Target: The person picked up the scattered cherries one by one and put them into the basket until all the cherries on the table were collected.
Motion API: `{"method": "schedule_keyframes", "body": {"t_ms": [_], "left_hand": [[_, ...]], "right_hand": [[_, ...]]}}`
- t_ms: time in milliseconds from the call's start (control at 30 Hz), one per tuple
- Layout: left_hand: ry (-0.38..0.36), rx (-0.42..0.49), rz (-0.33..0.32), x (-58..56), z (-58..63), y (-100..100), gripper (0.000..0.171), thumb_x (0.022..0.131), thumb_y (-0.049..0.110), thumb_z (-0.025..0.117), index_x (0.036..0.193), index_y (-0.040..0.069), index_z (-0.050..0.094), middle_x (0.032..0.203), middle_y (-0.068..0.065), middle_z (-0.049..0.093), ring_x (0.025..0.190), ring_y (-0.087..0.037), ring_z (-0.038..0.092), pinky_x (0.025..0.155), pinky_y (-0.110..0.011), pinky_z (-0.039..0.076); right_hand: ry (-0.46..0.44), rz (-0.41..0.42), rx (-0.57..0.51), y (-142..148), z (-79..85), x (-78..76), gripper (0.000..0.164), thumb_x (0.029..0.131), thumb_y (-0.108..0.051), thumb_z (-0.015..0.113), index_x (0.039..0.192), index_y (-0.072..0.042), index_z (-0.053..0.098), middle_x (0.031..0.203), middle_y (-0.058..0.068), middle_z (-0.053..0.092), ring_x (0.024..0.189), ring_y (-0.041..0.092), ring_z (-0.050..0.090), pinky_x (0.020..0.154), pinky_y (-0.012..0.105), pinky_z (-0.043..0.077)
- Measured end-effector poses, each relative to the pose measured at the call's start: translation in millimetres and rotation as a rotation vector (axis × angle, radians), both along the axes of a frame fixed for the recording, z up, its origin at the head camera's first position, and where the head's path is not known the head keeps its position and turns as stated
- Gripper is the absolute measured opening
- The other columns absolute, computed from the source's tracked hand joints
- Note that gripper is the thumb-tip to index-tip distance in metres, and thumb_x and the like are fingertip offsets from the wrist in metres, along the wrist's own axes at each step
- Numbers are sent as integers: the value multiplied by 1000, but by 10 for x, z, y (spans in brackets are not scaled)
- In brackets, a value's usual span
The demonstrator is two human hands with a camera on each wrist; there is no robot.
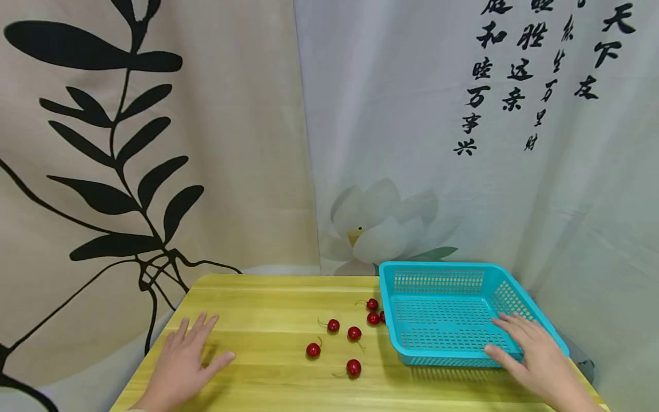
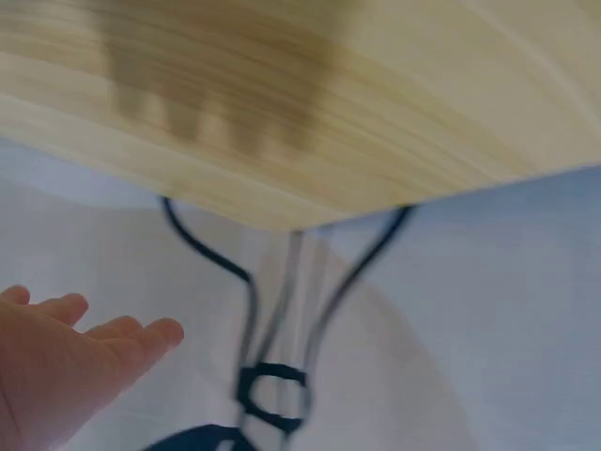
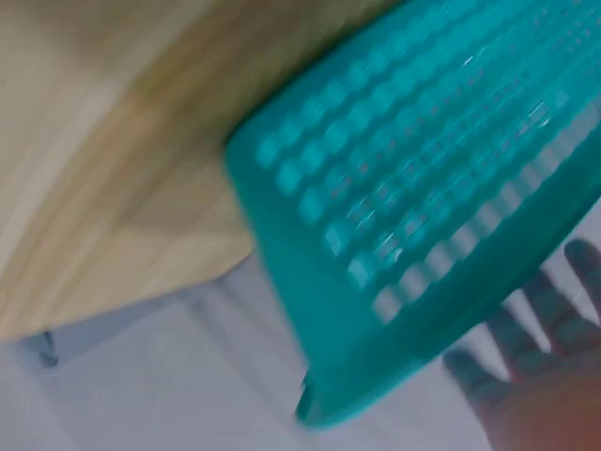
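Note:
My left hand [image 1: 180, 366] hovers with spread fingers over the left side of the wooden table [image 1: 257, 320], holding nothing. Part of that hand [image 2: 75, 366] shows at the lower left of the left wrist view. On the right, a turquoise plastic basket [image 1: 432, 359] with perforated walls sits on the table. My right hand [image 1: 540, 360], fingers extended, overlaps the basket's front right corner. In the right wrist view its fingers [image 3: 512, 343] lie alongside the basket rim [image 3: 376, 395]. Several red cherries with stems, such as one cherry [image 1: 353, 368], lie between the hands.
Some cherries [image 1: 373, 318] lie close against the basket's left side, one partly hidden by it. Behind the table hangs a curtain [image 1: 247, 143] with a black plant print, a pale flower and dark writing. The table's left edge slants away near my left hand.

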State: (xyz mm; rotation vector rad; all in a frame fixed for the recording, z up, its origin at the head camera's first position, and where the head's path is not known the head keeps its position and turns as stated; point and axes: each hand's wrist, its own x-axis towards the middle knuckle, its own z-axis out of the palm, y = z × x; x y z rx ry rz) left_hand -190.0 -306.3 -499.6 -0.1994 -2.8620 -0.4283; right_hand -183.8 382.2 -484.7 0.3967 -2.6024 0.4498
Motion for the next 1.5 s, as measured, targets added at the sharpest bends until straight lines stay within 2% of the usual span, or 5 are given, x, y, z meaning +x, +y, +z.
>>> {"method": "schedule_keyframes", "body": {"t_ms": [267,533,667,1233,1500], "left_hand": [[94,10,-169,135,129,897,63,92,52,80,143,16,67,149,-10,66,138,-42,60,113,-67,48],[-67,42,-499,155,116,1910,48,98,44,76,139,20,70,139,0,70,125,-23,69,101,-47,61],[-91,-27,-561,20,41,2232,47,97,39,79,138,19,71,135,2,71,121,-15,69,98,-35,62],[-186,-22,-587,-174,-191,2579,20,85,21,91,103,18,81,90,12,69,82,4,57,76,-15,55],[-77,95,-497,-380,244,2563,37,90,33,86,122,16,77,117,4,80,107,-13,75,92,-33,63]], "right_hand": [[-29,5,102,-319,-166,242,52,86,-50,87,129,-22,77,119,-6,80,107,28,74,89,57,58],[-120,-60,116,-467,-182,204,29,96,-49,77,114,-27,80,109,-9,79,102,27,75,92,56,58],[-101,-62,140,-523,-207,147,25,96,-48,76,111,-29,78,106,-11,78,99,23,74,90,55,56],[5,-66,158,-578,-266,90,23,94,-52,77,102,-30,78,101,-12,77,94,19,71,83,43,50],[21,-79,180,-592,-277,71,33,94,-55,75,105,-24,79,103,-5,79,98,24,73,84,48,51]]}}
